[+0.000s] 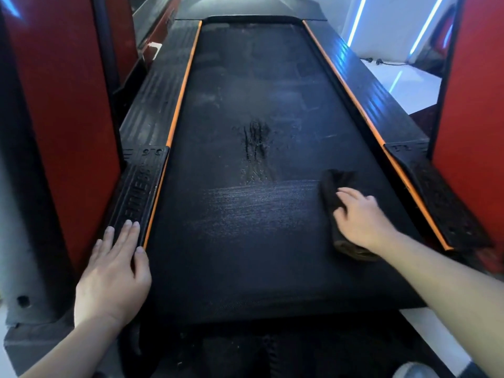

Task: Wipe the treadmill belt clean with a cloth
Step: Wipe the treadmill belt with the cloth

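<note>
The treadmill belt [245, 91] fills the middle of your view, a long black strip running away from you, dusty and scuffed further up. Either side of it stand the red uprights, the left upright [62, 105] and the right upright [474, 105], hemming the deck in. Inside those run the black ribbed side rails, the left rail [155, 105] and the right rail [365, 85], each lined along the belt with a thin orange strip [181, 85]. Off to the far right there's pale floor [403, 85] with blue light bars reflected in it. Across the belt just ahead of your hands sits a broad darker band [259, 197] with fine sideways streaks, and right above it, dead centre, a wet smeared patch [256, 148] with dark lengthwise marks. Your left hand [111, 274] lies flat on the near end of the left rail, fingers straight and together on the raised-letter pad [139, 192], thumb at the orange edge beside the belt. Your right hand [360, 216] is down on the right side of the belt, fingers curled over the cloth [331, 184] and holding it against the surface. That cloth is a dark folded wad, lying lengthwise on the belt close to the right orange strip, its far end poking out beyond your fingertips and its near end showing under your wrist.
</note>
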Demonstrator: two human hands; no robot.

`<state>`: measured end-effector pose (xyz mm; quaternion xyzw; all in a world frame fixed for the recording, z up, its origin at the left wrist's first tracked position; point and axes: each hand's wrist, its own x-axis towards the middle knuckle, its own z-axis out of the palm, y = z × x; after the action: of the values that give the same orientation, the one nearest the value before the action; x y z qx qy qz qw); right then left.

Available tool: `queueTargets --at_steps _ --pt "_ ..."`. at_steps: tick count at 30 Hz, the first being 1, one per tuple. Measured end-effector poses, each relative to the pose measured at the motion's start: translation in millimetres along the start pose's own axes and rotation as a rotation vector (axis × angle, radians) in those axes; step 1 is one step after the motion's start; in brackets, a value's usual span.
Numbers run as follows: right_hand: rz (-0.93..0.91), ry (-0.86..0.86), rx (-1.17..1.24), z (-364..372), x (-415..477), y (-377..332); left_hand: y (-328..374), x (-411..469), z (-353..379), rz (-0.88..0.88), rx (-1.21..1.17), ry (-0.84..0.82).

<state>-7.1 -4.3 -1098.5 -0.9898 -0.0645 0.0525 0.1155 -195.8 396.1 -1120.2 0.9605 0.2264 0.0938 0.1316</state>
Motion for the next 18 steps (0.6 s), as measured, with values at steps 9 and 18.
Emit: queueTargets --at_steps 9,18 --pt "0.162 -0.071 -0.144 -29 2 77 4 -1 -2 -0.009 -0.003 0.001" --pt "0.178 -0.003 -0.123 -15 -3 65 4 1 7 0.063 0.183 0.002"
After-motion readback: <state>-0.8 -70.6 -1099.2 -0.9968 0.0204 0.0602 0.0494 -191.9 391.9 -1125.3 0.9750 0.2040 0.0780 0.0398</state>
